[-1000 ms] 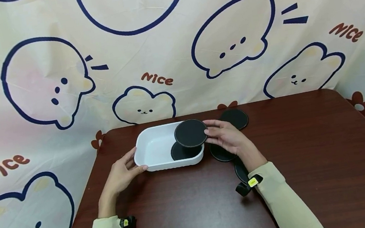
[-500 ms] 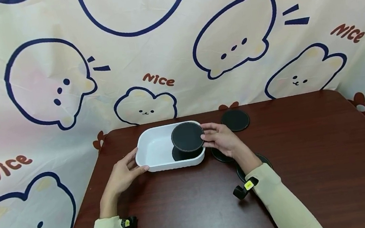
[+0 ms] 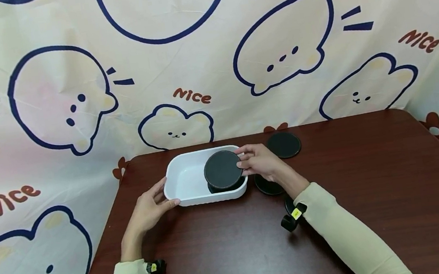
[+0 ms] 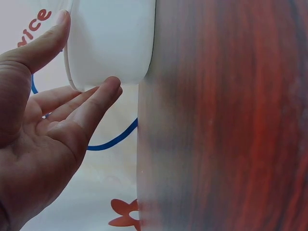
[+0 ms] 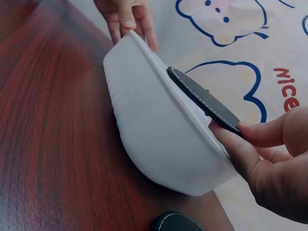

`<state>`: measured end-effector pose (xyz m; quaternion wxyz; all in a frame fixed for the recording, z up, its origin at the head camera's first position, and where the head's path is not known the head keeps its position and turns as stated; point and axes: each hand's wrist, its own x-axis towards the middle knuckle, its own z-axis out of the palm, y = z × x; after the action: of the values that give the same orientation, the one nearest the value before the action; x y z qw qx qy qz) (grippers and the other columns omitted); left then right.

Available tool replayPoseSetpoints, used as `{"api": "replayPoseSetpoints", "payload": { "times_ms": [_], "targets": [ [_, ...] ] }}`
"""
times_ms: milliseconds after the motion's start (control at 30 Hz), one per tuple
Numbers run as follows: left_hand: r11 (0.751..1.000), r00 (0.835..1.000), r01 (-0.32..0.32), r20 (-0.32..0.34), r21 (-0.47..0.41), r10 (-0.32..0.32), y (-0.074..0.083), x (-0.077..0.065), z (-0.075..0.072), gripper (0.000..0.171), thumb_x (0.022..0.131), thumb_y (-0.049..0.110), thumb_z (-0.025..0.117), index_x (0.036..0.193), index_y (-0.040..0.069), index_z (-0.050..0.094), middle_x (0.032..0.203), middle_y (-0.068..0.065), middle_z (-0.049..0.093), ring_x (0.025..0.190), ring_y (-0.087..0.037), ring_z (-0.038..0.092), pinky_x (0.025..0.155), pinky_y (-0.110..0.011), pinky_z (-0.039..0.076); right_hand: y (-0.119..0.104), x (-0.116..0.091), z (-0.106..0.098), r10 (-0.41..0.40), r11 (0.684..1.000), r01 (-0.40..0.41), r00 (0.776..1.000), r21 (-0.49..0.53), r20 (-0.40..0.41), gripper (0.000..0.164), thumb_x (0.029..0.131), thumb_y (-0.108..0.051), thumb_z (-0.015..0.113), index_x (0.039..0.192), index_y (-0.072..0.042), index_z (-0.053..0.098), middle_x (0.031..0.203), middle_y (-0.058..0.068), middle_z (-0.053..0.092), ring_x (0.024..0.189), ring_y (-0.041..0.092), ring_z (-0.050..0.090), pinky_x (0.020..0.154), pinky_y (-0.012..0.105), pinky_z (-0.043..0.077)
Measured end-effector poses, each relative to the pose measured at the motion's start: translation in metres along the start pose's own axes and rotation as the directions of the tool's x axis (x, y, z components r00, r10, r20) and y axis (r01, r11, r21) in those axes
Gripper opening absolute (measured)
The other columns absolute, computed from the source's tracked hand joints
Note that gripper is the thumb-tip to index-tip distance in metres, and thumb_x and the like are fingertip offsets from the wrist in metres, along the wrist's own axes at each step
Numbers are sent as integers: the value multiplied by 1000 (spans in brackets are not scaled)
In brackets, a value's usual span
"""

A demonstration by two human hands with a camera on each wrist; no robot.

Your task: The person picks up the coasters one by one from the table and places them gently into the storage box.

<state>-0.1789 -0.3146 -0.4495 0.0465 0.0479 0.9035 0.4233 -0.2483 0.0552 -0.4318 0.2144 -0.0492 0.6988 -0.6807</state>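
My left hand [image 3: 148,211] holds the left end of a white rectangular dish [image 3: 185,178], thumb at the rim and fingers against the end wall in the left wrist view. Between thumb and fingers, my right hand [image 3: 262,161] pinches the edge of a round black coaster [image 3: 223,170] with pale stitching. That coaster hovers, slightly tilted, over the dish's right half; the right wrist view has it edge-on [image 5: 202,98] above the rim. Beneath it, a dark round shape [image 3: 212,190] shows on the dish floor, mostly hidden.
More black coasters lie on the brown table [image 3: 227,256] to the right: one near the back edge [image 3: 283,145], another beside the dish [image 3: 268,185], and a third [image 3: 289,204] partly behind my right wrist. A printed cloth [image 3: 225,117] hangs behind the table.
My right hand has brought the coaster left and lower over the dish, covering more of the dark shape inside. My left hand and the dish have stayed in place.
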Motion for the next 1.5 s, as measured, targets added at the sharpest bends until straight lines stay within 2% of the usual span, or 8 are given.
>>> {"api": "replayPoseSetpoints", "payload": {
  "times_ms": [300, 600, 767, 900, 1000, 1167, 1233, 1500],
  "targets": [
    [1000, 1000, 11, 3, -6, -11, 1, -1, 0, 93, 95, 29, 85, 168, 6, 33, 167, -26, 44, 144, -43, 58, 106, -50, 56, -4, 1, 3, 0, 998, -1, 1000, -57, -8, 47, 103, 4, 65, 149, 0, 58, 145, 27, 61, 116, 26, 71, 81, 28, 66],
    [1000, 1000, 11, 2, -5, -11, 0, 0, 0, 92, 95, 28, 85, 168, 5, 33, 166, -27, 44, 143, -44, 58, 106, -51, 56, -8, 1, 12, 5, 987, -14, 998, -160, -57, 41, 101, 3, 69, 142, 0, 62, 136, 26, 68, 104, 25, 75, 81, 32, 67],
    [1000, 1000, 12, 1, -6, -12, 0, -1, -1, 93, 95, 29, 85, 168, 4, 33, 166, -27, 44, 143, -44, 58, 106, -50, 56, -9, -1, 14, -3, 982, -9, 998, -189, -64, 41, 101, 3, 69, 141, -1, 63, 135, 26, 69, 107, 28, 76, 85, 37, 68],
    [1000, 1000, 10, 1, -6, -10, 0, 0, -1, 92, 95, 28, 85, 168, 4, 33, 166, -27, 44, 143, -44, 58, 106, -50, 56, -11, -3, 13, -12, 975, 4, 999, -222, -36, 41, 103, -1, 68, 143, -1, 62, 140, 26, 67, 116, 33, 75, 94, 42, 66],
    [1000, 1000, 7, 3, -5, -7, 1, 0, 0, 92, 95, 28, 85, 168, 5, 34, 166, -27, 45, 144, -44, 58, 106, -51, 56, -14, -8, 11, -37, 947, 36, 999, -318, 0, 42, 105, -9, 68, 146, -3, 62, 145, 24, 66, 123, 34, 72, 101, 44, 64],
    [1000, 1000, 9, 2, -9, -9, 2, 1, 0, 92, 95, 27, 85, 168, 5, 33, 166, -27, 45, 145, -44, 57, 107, -51, 55, -20, -21, 3, -153, 842, 156, 987, -517, 50, 47, 104, -20, 69, 149, -8, 63, 152, 16, 64, 137, 33, 66, 108, 49, 59],
    [1000, 1000, 11, 1, -11, -11, 2, 1, 0, 92, 95, 27, 85, 168, 5, 33, 166, -27, 45, 145, -43, 56, 107, -51, 55, -21, -25, -2, -190, 826, 194, 980, -529, 63, 48, 104, -20, 70, 150, -7, 62, 154, 16, 62, 141, 34, 63, 111, 51, 57],
    [1000, 1000, 16, 6, -15, -16, 1, 0, -1, 92, 95, 30, 84, 168, 7, 34, 166, -26, 45, 145, -43, 56, 107, -51, 55, -7, -33, -28, -200, 875, 210, 977, -437, 68, 51, 106, -20, 68, 154, -5, 57, 153, 19, 62, 139, 35, 64, 113, 51, 56]
  ]
}}
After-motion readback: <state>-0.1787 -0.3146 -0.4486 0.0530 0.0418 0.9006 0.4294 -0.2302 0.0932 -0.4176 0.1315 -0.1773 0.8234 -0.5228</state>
